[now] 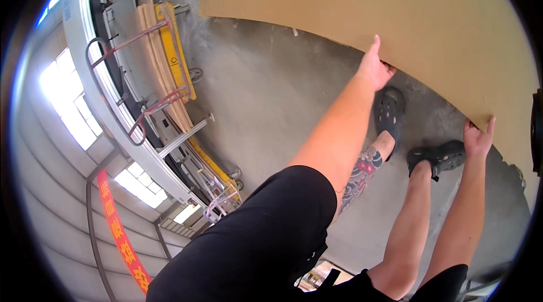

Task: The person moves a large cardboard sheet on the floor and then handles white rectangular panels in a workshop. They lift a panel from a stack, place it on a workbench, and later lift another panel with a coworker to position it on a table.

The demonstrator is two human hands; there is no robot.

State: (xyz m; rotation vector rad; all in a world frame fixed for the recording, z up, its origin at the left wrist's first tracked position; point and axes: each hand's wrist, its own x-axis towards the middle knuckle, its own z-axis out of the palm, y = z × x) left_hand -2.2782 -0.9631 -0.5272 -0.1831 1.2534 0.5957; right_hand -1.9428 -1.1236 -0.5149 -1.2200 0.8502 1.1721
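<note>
A large, flat brown cardboard sheet (pixel 350 2) fills the upper right of the head view and runs out of the picture at the top. My left hand (pixel 377 69) grips its near edge, thumb on the upper face and fingers curled beneath. Farther right along that same edge, my right hand (pixel 478 139) holds on in the same way, thumb up and fingertips partly hidden underneath. Close to the right hand, the sheet's edge looks ragged. What lies under the cardboard is hidden.
Below the sheet are my feet in dark clogs (pixel 390 112) on the grey concrete floor (pixel 266 87). To the left stands a yellow trolley (pixel 175 53) with wooden boards (pixel 158 58), alongside a long metal-framed machine (pixel 107 92). A red banner (pixel 120 234) hangs near the windows.
</note>
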